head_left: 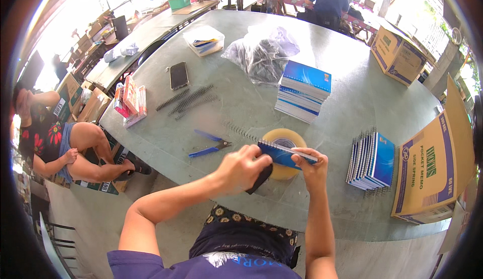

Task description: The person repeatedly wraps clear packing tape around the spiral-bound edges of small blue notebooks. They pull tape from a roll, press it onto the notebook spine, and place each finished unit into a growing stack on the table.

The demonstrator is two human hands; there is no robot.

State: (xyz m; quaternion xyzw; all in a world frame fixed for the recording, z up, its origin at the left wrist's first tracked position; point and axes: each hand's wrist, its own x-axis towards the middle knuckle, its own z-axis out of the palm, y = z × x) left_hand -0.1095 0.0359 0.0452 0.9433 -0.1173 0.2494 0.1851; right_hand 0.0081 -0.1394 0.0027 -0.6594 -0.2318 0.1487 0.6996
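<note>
A small blue memo notebook (pixel 283 154) is held up between my two hands above the near part of the table. My right hand (pixel 313 164) grips its right end, thumb and fingers closed on the cover. The curled fingers of my left hand (pixel 242 166) close around its left end. A thin spiral binding coil (pixel 242 131) sticks out up and to the left from the notebook's bound edge. Beneath my left hand shows a dark flat piece (pixel 260 179), partly hidden. Behind the notebook lies a roll of clear yellowish tape (pixel 297 137). Blue-handled pliers (pixel 209 148) rest left of my hands.
Loose black coils (pixel 188 100), a phone (pixel 179 75), red packs (pixel 132 99), a tray (pixel 204 41) and a plastic bag (pixel 261 52) occupy the table (pixel 342 128). Stacked notebooks (pixel 303 90), coil-bound notebooks (pixel 372 161) and cartons (pixel 427 163) stand right. A person (pixel 75 138) sits left.
</note>
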